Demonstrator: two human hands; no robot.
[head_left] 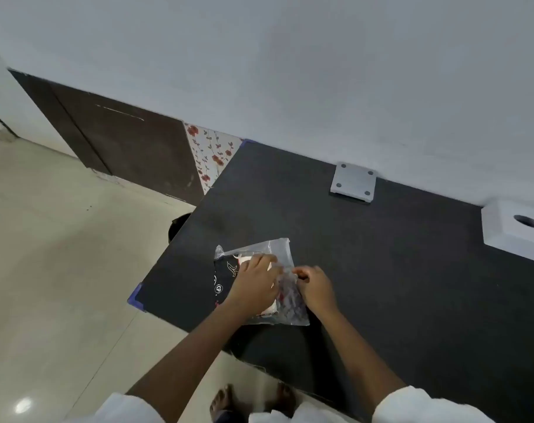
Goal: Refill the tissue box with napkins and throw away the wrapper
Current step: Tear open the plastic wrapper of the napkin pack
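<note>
A pack of napkins in a clear plastic wrapper (279, 250) with a black printed part lies near the front left corner of the dark table (381, 285). My left hand (253, 280) presses flat on the pack, covering most of the white napkins. My right hand (316, 286) pinches the crinkled wrapper at the pack's right side. The white tissue box (514, 228) with a round hole in its top stands at the table's far right, by the wall. Its white square lid (353, 182) lies apart from it, further left along the wall.
A dark round bin (178, 225) shows partly under the table's left edge. Pale tiled floor (61, 270) spreads to the left. A dark cabinet (122, 141) and a flowered panel (212, 154) stand against the wall beyond. My feet show below the table's front edge.
</note>
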